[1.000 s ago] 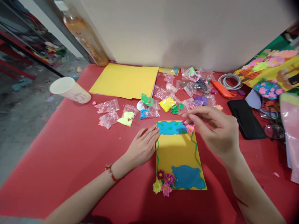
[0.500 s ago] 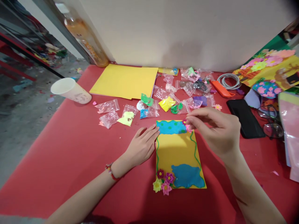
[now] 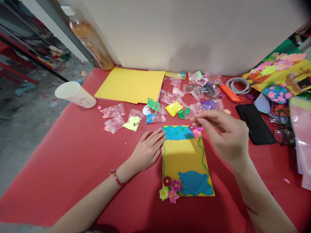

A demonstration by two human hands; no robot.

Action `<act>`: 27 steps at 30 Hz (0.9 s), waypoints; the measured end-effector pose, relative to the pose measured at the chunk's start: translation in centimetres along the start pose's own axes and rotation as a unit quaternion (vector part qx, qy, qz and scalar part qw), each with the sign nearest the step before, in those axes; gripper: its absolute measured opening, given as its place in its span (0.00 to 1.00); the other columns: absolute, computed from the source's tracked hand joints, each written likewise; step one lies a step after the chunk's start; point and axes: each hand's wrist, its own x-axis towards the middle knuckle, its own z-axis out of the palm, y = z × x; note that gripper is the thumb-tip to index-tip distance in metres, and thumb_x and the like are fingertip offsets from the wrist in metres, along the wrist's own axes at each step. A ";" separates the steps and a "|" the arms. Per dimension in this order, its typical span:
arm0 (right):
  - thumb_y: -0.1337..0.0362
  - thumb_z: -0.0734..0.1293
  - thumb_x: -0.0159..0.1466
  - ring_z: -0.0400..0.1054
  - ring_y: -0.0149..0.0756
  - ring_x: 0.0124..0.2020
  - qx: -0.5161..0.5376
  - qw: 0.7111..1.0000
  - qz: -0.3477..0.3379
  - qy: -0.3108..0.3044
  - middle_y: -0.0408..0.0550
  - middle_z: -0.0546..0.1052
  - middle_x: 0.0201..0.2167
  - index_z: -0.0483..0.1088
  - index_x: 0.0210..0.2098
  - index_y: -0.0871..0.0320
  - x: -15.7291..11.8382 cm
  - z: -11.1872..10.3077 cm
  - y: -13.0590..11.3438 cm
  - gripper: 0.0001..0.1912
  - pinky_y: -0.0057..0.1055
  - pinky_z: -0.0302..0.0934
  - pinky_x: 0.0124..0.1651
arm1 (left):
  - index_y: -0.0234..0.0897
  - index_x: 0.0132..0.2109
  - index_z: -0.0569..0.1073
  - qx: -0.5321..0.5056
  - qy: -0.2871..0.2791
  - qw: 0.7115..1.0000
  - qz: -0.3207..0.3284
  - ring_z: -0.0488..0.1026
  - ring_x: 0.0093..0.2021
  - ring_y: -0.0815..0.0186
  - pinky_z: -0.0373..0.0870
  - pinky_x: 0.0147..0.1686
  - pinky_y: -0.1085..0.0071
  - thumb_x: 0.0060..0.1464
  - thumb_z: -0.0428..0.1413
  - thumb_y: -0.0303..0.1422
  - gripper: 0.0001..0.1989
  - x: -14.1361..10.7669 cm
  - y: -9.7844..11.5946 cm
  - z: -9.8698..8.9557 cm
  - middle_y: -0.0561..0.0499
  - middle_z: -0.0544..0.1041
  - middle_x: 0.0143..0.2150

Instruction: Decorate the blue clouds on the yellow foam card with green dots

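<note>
A yellow card [image 3: 183, 155] lies on the red table, with a blue clay strip [image 3: 178, 132] on top, a blue clay patch [image 3: 196, 183] low down and wavy green lines along its sides. Several clay flowers [image 3: 173, 195] sit at its lower left corner. Pink and magenta flowers [image 3: 196, 133] are at the upper right corner. My left hand [image 3: 148, 150] rests flat with fingers spread, its fingertips on the card's upper left edge. Above the upper right flowers is my right hand [image 3: 222, 134], thumb and fingers pinched; whatever may be between them is too small to make out.
Bags of coloured clay [image 3: 174, 108] spread behind the card. A yellow folder [image 3: 131, 84], paper cup [image 3: 75, 94] and bottle [image 3: 91, 42] stand farther left. To the right are a phone [image 3: 255, 124], glasses [image 3: 284, 136], an orange tool [image 3: 230, 94] and a coiled cable [image 3: 238, 85].
My right hand's fingertips have lifted slightly away from the upper right flowers, so more of the pink flower shows. My left hand has stayed on the card's edge.
</note>
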 end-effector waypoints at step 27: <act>0.70 0.67 0.59 0.73 0.32 0.30 -0.063 0.992 -0.113 -0.017 0.40 0.80 0.29 0.74 0.29 0.51 0.2 -0.2 -0.7 0.07 0.30 0.68 0.34 | 0.35 0.34 0.76 -0.463 0.125 0.867 -0.136 0.77 0.35 0.69 0.74 0.36 0.73 0.57 0.50 0.26 0.10 9.2 3.4 -8.2 0.52 0.80 0.33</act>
